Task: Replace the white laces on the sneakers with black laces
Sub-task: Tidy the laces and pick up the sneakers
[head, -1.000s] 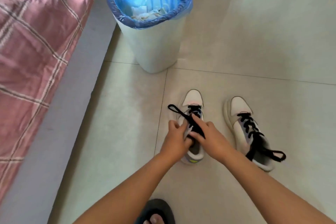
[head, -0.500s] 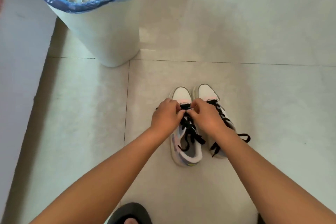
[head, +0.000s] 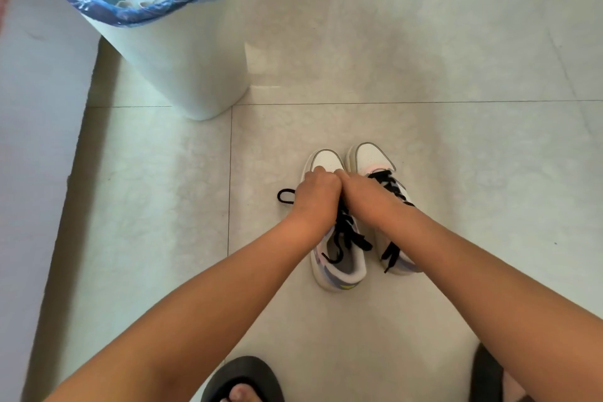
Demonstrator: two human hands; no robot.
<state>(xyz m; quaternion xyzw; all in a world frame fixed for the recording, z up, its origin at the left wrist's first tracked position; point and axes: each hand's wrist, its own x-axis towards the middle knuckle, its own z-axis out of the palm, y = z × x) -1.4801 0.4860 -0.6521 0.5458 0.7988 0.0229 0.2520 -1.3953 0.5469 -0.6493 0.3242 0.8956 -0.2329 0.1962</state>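
On the floor (head: 456, 173), two white shoes side by side, toes pointing away, nearly touching. Over the front of the left shoe (head: 339, 258), both hands pressed close together, knuckles touching. Left hand (head: 318, 191) curled into a fist, with a loop of black lace (head: 350, 235) poking out past its left side, so likely pinching that lace, though fingertips hidden underneath. Right hand (head: 360, 192) curled too, right beside the other, over the same lace; cannot tell just what its fingers pinch. More of that lace crossing down the tongue and trailing loose into the shoe's opening. Right shoe (head: 375, 158) just beside, already strung with its own black lace (head: 390, 188), one end hanging down by the heel. Far back on the left, a white bin (head: 182, 52) with a blue bag (head: 140, 6) folded over its rim and crumpled white paper inside. Down at the bottom edge, two black slippers (head: 243, 375), a toe peeking out of the left one.
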